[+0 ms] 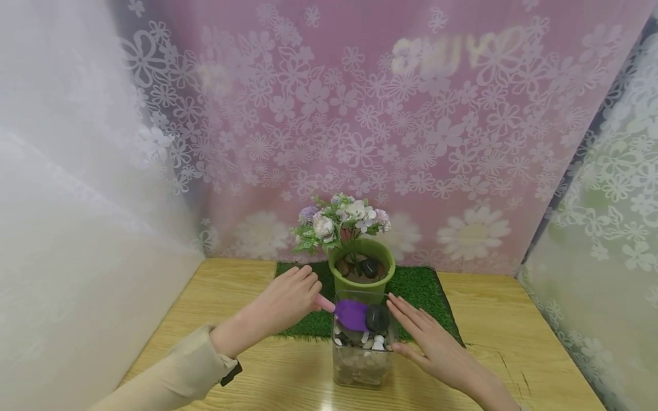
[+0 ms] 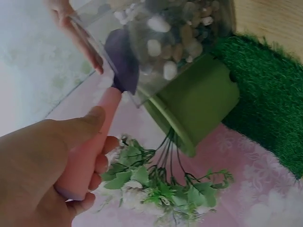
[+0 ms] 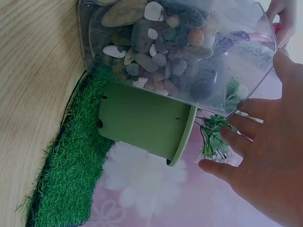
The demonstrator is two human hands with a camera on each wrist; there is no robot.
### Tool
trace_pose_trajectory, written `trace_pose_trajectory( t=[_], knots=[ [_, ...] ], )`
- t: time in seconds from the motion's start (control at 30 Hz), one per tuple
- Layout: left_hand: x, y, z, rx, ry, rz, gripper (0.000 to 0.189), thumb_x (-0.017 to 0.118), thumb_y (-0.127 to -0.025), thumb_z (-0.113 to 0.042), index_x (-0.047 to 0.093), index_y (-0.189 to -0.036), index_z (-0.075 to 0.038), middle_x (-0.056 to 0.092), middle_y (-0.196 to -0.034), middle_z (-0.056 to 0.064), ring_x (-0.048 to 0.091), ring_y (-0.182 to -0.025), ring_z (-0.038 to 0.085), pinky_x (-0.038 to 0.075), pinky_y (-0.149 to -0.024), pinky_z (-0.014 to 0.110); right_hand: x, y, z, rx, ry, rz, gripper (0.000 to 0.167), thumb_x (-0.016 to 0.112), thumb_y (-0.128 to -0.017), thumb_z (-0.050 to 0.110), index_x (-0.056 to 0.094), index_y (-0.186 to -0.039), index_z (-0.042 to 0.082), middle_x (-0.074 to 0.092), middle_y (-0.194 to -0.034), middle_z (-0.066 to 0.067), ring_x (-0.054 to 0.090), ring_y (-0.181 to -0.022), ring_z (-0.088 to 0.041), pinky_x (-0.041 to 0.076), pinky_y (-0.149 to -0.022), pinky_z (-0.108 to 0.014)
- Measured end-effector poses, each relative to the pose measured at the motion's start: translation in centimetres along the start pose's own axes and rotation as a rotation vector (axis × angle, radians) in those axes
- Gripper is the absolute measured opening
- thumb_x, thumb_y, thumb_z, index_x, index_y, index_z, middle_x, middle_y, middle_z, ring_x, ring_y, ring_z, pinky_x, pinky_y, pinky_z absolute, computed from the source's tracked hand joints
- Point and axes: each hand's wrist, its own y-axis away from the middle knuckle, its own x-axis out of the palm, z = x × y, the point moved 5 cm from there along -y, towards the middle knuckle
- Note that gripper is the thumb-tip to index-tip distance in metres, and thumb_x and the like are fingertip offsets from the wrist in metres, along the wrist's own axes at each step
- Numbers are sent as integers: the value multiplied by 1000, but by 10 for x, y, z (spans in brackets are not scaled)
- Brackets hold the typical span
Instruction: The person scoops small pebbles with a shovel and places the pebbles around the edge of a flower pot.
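My left hand (image 1: 290, 294) grips the pink handle (image 2: 87, 156) of a small shovel, thumb along the top in the left wrist view. The shovel's purple blade (image 1: 352, 315) lies inside a clear plastic container (image 1: 336, 365), over pebbles (image 3: 151, 61) of mixed colours. Beside the blade, at the right, sits a large black stone (image 1: 377, 318). With fingers spread and nearly straight, my right hand (image 1: 437, 345) rests against the container's right rim. Whatever lies under the blade is hidden.
Directly behind the container stands a green flowerpot (image 3: 142, 123) with artificial flowers (image 1: 341, 220) and dark stones in it. It stands on a green turf mat (image 1: 418, 291) on the wooden table (image 1: 267, 371). A pink floral curtain (image 1: 329, 131) hangs at the back.
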Motion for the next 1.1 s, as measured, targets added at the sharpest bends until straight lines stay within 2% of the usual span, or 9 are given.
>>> trace_pose_trajectory(
  t=[0.13,0.3,0.53,0.7,0.87,1.1],
  knots=[
    [6,2,-2,-27,15,-14,31,66,-96,-45,67,-98,-14,63,-93,-2,48,-87,18,40,-77,28,1,1,-1,-3,-1,-7,79,63,-100,39,17,-164,27,16,-169,5,25,-152,-25,29,-114,-59],
    [15,-3,-10,-42,54,-23,29,65,-98,-41,69,-100,-12,65,-98,-1,54,-92,18,44,-80,28,3,1,-2,-13,-6,-18,79,63,-100,37,18,-164,26,16,-169,4,30,-150,-27,30,-112,-61],
    [24,-8,-21,-82,109,-37,29,67,-97,-42,64,-95,-13,59,-92,-1,45,-86,18,38,-74,27,3,2,-1,-21,12,-36,79,64,-100,36,19,-163,25,17,-169,3,33,-149,-27,31,-112,-60],
    [26,-8,-20,-110,155,-37,30,69,-96,-43,63,-95,-13,60,-94,0,46,-87,19,40,-75,28,2,1,0,-15,10,-34,78,63,-100,37,19,-163,25,17,-169,3,31,-149,-26,30,-112,-60],
    [21,-10,-15,-100,165,-32,30,69,-95,-45,67,-97,-15,64,-97,-2,52,-91,18,44,-78,30,2,0,0,-9,10,-26,78,62,-100,38,18,-164,25,17,-169,4,30,-150,-27,30,-113,-60],
    [19,-11,-11,-59,123,17,31,62,-98,-49,69,-97,-18,67,-96,-4,55,-90,17,46,-78,31,2,0,1,-12,14,-31,78,63,-100,38,19,-163,24,17,-169,4,29,-150,-27,30,-113,-60]
  ],
)
